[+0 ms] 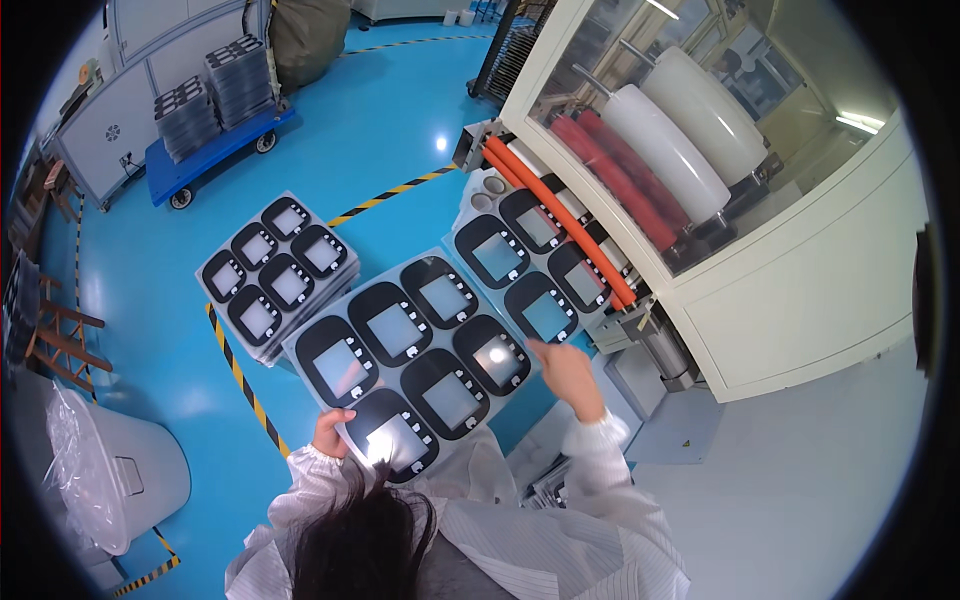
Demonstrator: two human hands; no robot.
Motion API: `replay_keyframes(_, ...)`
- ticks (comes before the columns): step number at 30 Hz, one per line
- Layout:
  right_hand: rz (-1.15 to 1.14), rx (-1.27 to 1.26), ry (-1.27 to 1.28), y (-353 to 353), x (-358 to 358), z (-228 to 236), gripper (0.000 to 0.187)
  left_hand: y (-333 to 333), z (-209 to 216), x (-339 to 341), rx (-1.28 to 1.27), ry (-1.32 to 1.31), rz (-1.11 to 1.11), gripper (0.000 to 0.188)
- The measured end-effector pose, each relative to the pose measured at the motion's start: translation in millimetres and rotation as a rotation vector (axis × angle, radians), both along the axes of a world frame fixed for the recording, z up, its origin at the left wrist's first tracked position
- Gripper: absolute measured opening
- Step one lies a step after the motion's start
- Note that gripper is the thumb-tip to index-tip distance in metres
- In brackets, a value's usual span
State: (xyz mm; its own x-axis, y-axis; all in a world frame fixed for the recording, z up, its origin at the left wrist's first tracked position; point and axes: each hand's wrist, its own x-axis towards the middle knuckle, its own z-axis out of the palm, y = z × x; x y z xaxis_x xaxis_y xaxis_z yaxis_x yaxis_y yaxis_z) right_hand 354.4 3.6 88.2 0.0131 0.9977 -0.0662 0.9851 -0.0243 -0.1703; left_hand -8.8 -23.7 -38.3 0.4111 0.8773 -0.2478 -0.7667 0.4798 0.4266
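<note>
A clear plastic sheet point(400, 345) printed with several black rounded-square panels, each with a light window, is held tilted in front of me. My left hand point(330, 432) grips its near left corner. My right hand point(565, 365) reaches out at the sheet's right edge, fingers extended toward the panel near the machine; whether it touches the sheet I cannot tell. A second sheet point(530, 260) of the same panels lies on the machine's outfeed beside an orange roller point(560, 215).
A stack of similar sheets point(275, 275) lies on the blue floor to the left. A large cream machine point(760, 200) with white and red rollers stands at right. A blue cart point(215, 140) with grey trays is far left, a grey bin point(130, 470) near left.
</note>
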Motion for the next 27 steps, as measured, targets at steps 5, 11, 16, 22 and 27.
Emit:
replay_keyframes(5, -0.021, -0.261, 0.064, -83, 58, 1, 0.028, 11, -11, 7, -0.028, 0.004, -0.033, 0.082)
replay_keyframes(11, -0.193, -0.362, 0.449, -104, 58, 16, 0.021, 64, -8, 64, 0.038, -0.077, -0.059, 0.071)
replay_keyframes(16, -0.165, -0.289, 0.569, -110, 49, 20, 0.019, 103, -43, 117, -0.030, -0.027, -0.219, 0.026)
replay_keyframes(22, -0.227, -0.246, 0.582, -117, 53, 29, 0.019, 124, -31, 173, 0.065, 0.007, -0.230, 0.032)
replay_keyframes(27, -0.232, -0.189, 0.683, -125, 53, 19, 0.017, 124, -24, 176, 0.042, 0.028, -0.248, 0.031)
